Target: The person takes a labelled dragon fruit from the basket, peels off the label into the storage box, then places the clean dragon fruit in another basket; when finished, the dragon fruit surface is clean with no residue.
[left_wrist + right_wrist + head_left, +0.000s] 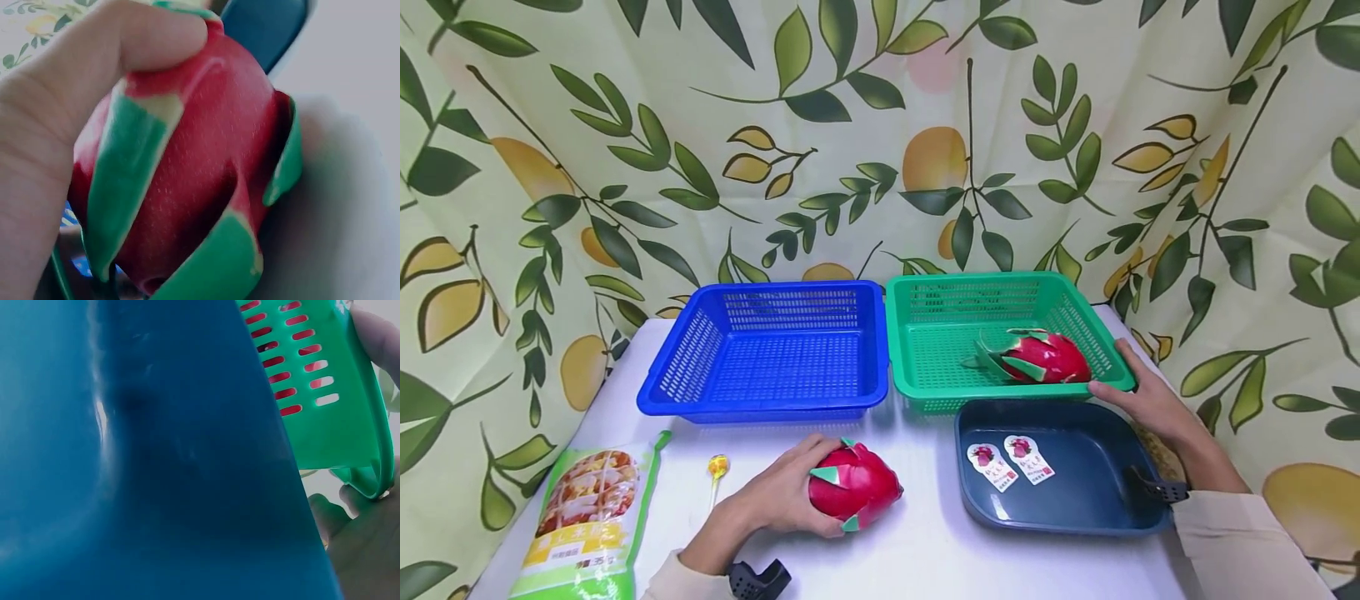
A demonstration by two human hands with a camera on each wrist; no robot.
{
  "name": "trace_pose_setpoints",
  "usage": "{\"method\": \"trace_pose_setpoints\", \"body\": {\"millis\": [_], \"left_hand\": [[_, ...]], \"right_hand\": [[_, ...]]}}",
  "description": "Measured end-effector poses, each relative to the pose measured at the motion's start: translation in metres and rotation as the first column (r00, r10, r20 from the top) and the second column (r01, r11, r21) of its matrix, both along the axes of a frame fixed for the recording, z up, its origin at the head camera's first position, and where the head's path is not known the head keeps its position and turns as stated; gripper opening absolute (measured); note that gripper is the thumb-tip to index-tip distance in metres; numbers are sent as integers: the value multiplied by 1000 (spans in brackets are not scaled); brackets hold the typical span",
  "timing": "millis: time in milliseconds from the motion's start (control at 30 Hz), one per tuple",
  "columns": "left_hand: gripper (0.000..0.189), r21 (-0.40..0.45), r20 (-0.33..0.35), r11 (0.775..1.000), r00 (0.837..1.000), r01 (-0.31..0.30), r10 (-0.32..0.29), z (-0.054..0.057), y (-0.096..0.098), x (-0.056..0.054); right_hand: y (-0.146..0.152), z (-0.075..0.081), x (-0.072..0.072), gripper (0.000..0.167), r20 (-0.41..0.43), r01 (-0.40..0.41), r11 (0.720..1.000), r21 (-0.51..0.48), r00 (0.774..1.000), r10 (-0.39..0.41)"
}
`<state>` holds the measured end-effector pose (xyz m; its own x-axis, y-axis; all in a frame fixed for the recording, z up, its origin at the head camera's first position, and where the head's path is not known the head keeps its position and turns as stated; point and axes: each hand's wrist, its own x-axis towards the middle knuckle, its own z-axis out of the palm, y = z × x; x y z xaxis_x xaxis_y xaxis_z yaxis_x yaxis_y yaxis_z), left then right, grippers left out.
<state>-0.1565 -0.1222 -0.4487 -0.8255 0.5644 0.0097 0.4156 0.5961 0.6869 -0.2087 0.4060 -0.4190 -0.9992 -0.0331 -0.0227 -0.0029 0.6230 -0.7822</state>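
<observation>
My left hand (786,492) grips a red dragon fruit (863,487) with green-tipped scales, low over the white table in front of the blue basket. The left wrist view shows the thumb (165,40) pressed across the fruit's skin (206,125). With my right hand (1153,404) I hold the front right corner of the green basket (932,389), thumb on the rim and fingers round the outer side. Inside that basket lies a second dragon fruit (1056,358). In the right wrist view, the green basket's slotted wall (337,437) shows beside the hand.
A blue basket (790,408) stands left of the green one. The dark blue basin (1067,508), holding two dragon fruit stickers (1028,458), sits below my right forearm. At left are a lollipop (718,467) and a green-edged food bag (587,517). A patterned cloth (865,142) hangs behind.
</observation>
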Motion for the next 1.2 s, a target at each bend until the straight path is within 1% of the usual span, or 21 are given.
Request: {"method": "trace_pose_setpoints", "body": {"millis": [67, 133, 233, 300, 400, 500, 567, 700, 800, 900, 1000, 1067, 1200], "left_hand": [[89, 4, -3, 1000, 1000, -17, 17, 2, -2, 1], [90, 24, 10, 999, 1000, -29, 29, 6, -3, 2], [92, 51, 30, 997, 998, -59, 57, 17, -5, 1], [94, 78, 38, 994, 996, -78, 75, 29, -6, 0], [96, 84, 36, 991, 994, -102, 99, 48, -5, -4], [96, 93, 22, 992, 996, -85, 83, 67, -2, -12], [95, 102, 12, 993, 998, -61, 61, 79, 2, -18], [91, 110, -15, 994, 1000, -2, 4, 100, 11, -33], [84, 91, -62, 995, 997, 42, -36, 115, 21, -49], [78, 55, -124, 995, 989, 86, -79, 129, 37, -67], [76, 7, -170, 992, 978, 126, -123, 139, 56, -86], [76, -21, -166, 989, 975, 145, -146, 143, 70, -98], [78, -66, -73, 978, 977, 196, -201, 150, 92, -123]], "right_hand": [[-1, 1, -1, 98, 10, 0, 1000, 15, 1000, 0], [-4, 2, -1, 99, 23, -1, 1000, 26, 1000, 0], [-5, 2, -3, 99, 20, -10, 999, 42, 1000, 9], [-6, 3, -4, 99, 10, -19, 998, 57, 1000, 19], [-5, 4, -4, 99, 2, -26, 996, 80, 1000, 26], [-4, 5, -3, 99, 8, -21, 995, 93, 1000, 20], [-2, 5, -3, 99, 9, -19, 995, 96, 1000, 18], [-1, 5, -2, 99, 5, -25, 994, 104, 1000, 24], [-1, 5, -2, 100, 9, -23, 994, 110, 1000, 22], [0, 5, -1, 100, 18, -17, 994, 109, 1000, 15], [1, 5, -1, 99, 20, -16, 994, 105, 1000, 15], [1, 5, -1, 98, 17, -21, 995, 101, 1000, 19], [0, 6, -2, 97, 14, -32, 995, 99, 999, 31]]}}
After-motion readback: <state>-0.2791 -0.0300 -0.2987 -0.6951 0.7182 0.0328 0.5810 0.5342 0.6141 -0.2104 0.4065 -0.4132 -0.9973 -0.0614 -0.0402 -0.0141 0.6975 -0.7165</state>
